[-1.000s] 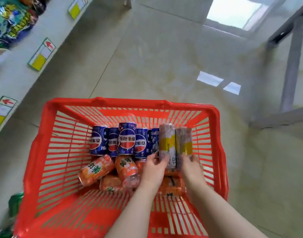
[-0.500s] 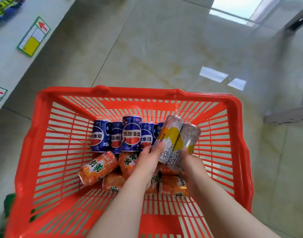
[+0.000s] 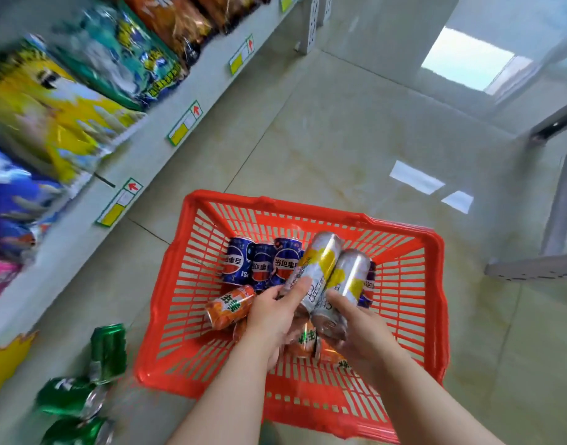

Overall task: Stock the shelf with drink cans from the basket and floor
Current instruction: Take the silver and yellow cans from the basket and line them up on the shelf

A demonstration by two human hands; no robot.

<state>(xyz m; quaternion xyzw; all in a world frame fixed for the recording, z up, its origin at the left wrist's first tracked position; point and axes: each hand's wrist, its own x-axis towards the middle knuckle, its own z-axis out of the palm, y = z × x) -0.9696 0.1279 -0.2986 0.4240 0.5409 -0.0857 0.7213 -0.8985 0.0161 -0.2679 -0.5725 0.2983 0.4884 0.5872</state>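
Left hand (image 3: 272, 319): fingers curled round the lower half of a tall can (image 3: 317, 268), held tilted above the basket (image 3: 308, 208).
Right hand (image 3: 359, 332): grips the base end of a second can (image 3: 348, 281), which touches the first.
Remaining stock: blue cans (image 3: 263, 264) stand upright in the basket and orange cans (image 3: 229, 305) lie flat there. Green cans (image 3: 107, 351) lie on the floor beside the shelf (image 3: 83, 220).
Handling: probably full and weighty. The smooth thin metal is slippery and dents if squeezed, so wrap the middle.
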